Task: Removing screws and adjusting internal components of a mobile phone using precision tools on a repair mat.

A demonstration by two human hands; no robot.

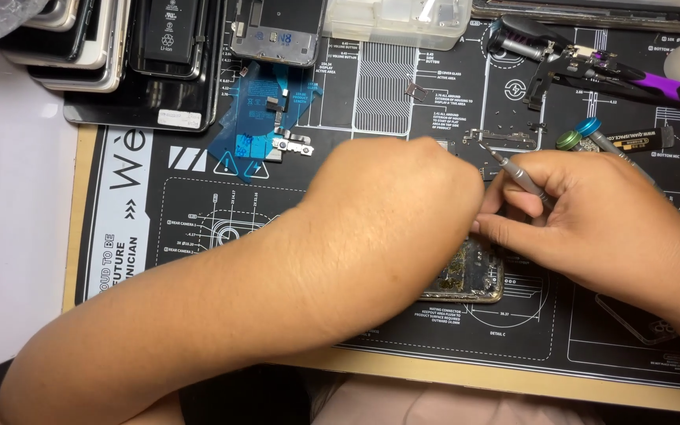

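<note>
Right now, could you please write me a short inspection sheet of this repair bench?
Surface: black printed repair mat on a pale board.
Job's things: opened phone, mostly hidden under the hands; slim grey tool in the right hand.
Clutter: blue film with a small metal bracket, stacked phones and parts, clear plastic box, purple-handled tool, loose tiny parts.
Grippers: left hand rests over the phone; right hand grips the tool.
Cables: nothing seen.
Surroundings: white tabletop at left.

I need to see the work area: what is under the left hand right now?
Under the left hand lies an opened phone; only its lower corner with exposed parts shows, on the black repair mat. The rest is covered by the hand.
</note>
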